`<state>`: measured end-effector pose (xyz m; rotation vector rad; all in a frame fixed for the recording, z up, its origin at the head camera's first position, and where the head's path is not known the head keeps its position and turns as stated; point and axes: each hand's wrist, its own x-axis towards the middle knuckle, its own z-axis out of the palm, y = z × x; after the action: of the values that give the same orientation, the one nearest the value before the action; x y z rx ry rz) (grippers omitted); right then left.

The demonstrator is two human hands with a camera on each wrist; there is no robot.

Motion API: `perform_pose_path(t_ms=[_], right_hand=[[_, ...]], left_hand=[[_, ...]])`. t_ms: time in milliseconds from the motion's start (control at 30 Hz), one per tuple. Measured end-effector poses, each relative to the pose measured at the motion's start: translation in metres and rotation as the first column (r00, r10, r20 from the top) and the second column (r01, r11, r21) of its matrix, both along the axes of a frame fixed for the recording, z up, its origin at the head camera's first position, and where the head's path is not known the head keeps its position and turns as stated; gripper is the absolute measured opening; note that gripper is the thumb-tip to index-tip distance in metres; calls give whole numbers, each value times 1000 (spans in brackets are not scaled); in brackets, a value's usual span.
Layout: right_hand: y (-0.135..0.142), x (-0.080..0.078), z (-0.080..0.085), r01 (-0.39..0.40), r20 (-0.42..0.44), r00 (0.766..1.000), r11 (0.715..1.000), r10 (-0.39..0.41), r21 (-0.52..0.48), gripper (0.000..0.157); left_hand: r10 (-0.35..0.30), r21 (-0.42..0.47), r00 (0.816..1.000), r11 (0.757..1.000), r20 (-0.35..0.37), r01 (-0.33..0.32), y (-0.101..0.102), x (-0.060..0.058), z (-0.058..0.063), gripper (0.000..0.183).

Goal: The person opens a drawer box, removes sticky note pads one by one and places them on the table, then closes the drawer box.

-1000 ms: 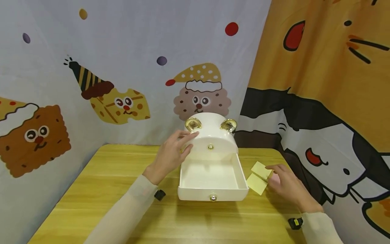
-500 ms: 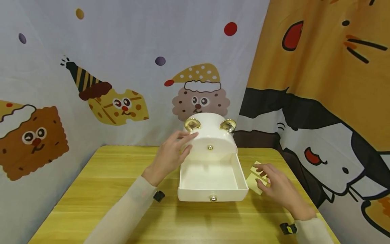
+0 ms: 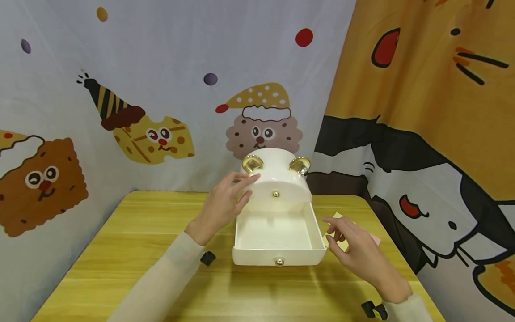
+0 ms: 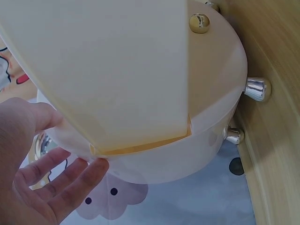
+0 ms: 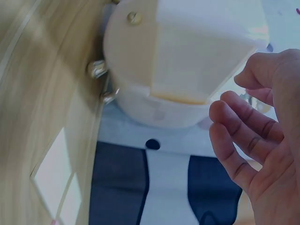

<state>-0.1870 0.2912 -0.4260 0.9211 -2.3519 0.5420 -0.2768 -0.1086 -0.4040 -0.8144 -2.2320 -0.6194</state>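
Observation:
A white rounded storage box [image 3: 277, 167] with gold ears stands on the table, its lower drawer [image 3: 257, 257] pulled out toward me. My left hand [image 3: 221, 203] touches the box's left side with spread, relaxed fingers; the left wrist view has fingertips on the shell beside the drawer. Right of the drawer, my right hand [image 3: 358, 250] hovers with loosely bent fingers and nothing between them. Beneath it lie yellow sticky notes [image 3: 337, 215], partly covered by the hand, and a pink one [image 3: 376, 239]. Pale notes [image 5: 54, 168] also show in the right wrist view.
The wooden table [image 3: 161, 268] ends just behind the box, against a cartoon-printed curtain [image 3: 169, 53]. Another printed curtain [image 3: 422, 103] hangs along the right side. A small gold knob [image 3: 276, 194] sits on the box's upper front.
My right hand has moved left across the sticky notes, from their right side toward the drawer's right edge. The left hand has kept its place on the box.

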Motion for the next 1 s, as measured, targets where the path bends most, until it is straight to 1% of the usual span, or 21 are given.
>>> perform_pose_path(t_ms=[200, 300, 433, 467, 533, 633, 767, 1000], right_hand=[[-9, 10, 8, -45, -11, 999, 999, 45, -14, 57], [-13, 16, 12, -45, -12, 999, 999, 45, -13, 47], [-17, 21, 16, -56, -40, 998, 998, 55, -25, 32], [-19, 22, 17, -65, -50, 997, 997, 63, -29, 31], [-23, 24, 20, -84, -58, 995, 996, 81, -35, 35], [-31, 29, 23, -135, -94, 987, 990, 130, -44, 39], [-42, 34, 25, -212, -154, 967, 977, 203, -38, 35], [-55, 38, 21, -292, -136, 947, 956, 291, 13, 31]], left_hand=[[0, 4, 1000, 1000, 4, 0, 1, 1, 1, 55], [-2, 1, 1000, 1000, 10, 2, 2, 2, 0, 55], [4, -4, 1000, 1000, 20, -4, 3, 3, 1, 56], [4, -3, 1000, 1000, 19, -4, 3, 3, 1, 56], [7, -3, 1000, 1000, 21, -7, 3, 3, 2, 56], [7, 0, 1000, 1000, 29, -7, 3, 3, 2, 55], [9, 0, 999, 1000, 42, -9, 3, 3, 0, 55], [5, -3, 999, 1000, 36, -5, 3, 1, 1, 56]])
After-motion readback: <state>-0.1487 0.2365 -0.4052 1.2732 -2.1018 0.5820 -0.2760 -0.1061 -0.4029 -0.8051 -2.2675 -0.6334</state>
